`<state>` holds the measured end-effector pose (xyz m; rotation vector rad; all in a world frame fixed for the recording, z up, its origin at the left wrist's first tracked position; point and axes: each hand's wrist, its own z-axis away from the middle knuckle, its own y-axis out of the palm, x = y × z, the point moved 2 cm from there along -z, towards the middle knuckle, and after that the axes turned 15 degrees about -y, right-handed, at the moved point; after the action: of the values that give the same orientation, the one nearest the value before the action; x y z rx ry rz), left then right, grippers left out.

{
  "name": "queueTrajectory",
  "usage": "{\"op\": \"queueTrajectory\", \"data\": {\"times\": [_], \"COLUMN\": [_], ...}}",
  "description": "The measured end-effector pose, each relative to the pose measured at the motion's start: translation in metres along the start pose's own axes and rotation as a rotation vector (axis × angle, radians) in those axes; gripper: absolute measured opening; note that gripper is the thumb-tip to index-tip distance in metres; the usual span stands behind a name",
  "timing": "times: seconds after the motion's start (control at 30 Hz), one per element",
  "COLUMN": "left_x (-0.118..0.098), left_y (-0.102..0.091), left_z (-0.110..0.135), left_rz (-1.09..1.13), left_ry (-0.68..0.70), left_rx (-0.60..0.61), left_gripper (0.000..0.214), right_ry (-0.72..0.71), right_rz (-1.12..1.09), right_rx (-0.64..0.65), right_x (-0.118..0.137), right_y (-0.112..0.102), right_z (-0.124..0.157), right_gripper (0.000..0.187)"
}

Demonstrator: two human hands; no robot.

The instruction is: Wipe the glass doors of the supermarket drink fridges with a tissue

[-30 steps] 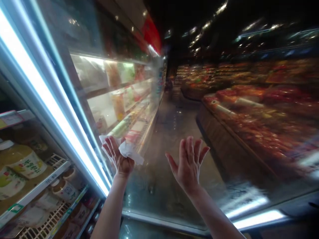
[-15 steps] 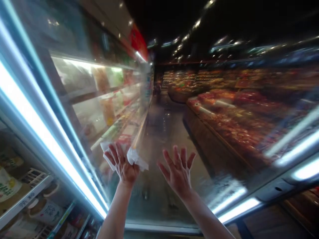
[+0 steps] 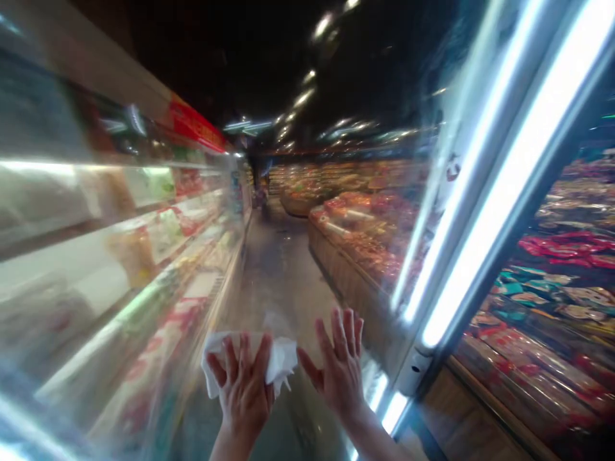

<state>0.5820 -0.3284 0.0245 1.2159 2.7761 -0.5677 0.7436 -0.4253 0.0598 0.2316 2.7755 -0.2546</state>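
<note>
My left hand (image 3: 246,390) lies with fingers spread over a white paper tissue (image 3: 283,362), which it holds flat against the clear glass door (image 3: 298,416). The tissue sticks out on both sides of the fingers and is crumpled by the index finger and thumb. To the right of it, my right hand (image 3: 340,371) has its fingers stretched out and nothing in them. Its palm faces the glass; whether it touches the pane I cannot tell.
A bright light strip (image 3: 504,186) runs along the door's frame on the right. Beyond the glass, shelves with goods (image 3: 158,230) line the left of an aisle (image 3: 283,256). A produce stand (image 3: 365,224) and packaged goods (image 3: 542,288) are on the right.
The view has swung left and levelled, with the door's lit edge now standing on the right. My left hand and the tissue sit lower in view; both hands are closer together.
</note>
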Motion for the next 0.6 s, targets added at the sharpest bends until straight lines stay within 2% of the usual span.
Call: {"op": "queueTrajectory", "data": {"times": [0.07, 0.2, 0.27, 0.33, 0.47, 0.53, 0.6], "left_x": [-0.027, -0.092, -0.120, -0.138, -0.151, -0.161, -0.175], "left_y": [0.005, 0.003, 0.001, 0.006, 0.024, 0.024, 0.017], "left_z": [-0.005, -0.071, -0.092, -0.087, -0.056, -0.067, -0.094], "left_rz": [-0.004, 0.007, 0.011, 0.014, 0.006, -0.003, -0.012], "left_ry": [0.049, 0.024, 0.016, 0.042, 0.152, 0.162, 0.132], "left_rx": [-0.019, 0.039, 0.012, -0.060, -0.155, -0.180, -0.196], "left_gripper": [0.087, 0.080, 0.079, 0.082, 0.084, 0.083, 0.082], "right_ry": [-0.017, 0.083, 0.079, 0.012, -0.103, -0.112, -0.095], "right_rz": [0.007, 0.010, -0.003, -0.024, -0.058, -0.064, -0.065], "right_rx": [0.012, -0.054, -0.077, -0.071, -0.027, -0.045, -0.087], "right_x": [-0.020, -0.082, -0.101, -0.105, -0.104, -0.115, -0.129], "right_y": [-0.006, -0.033, -0.042, -0.042, -0.032, -0.034, -0.042], "right_z": [0.005, -0.037, -0.047, -0.035, 0.004, -0.004, -0.027], "right_gripper": [0.075, 0.077, 0.077, 0.074, 0.063, 0.060, 0.056]}}
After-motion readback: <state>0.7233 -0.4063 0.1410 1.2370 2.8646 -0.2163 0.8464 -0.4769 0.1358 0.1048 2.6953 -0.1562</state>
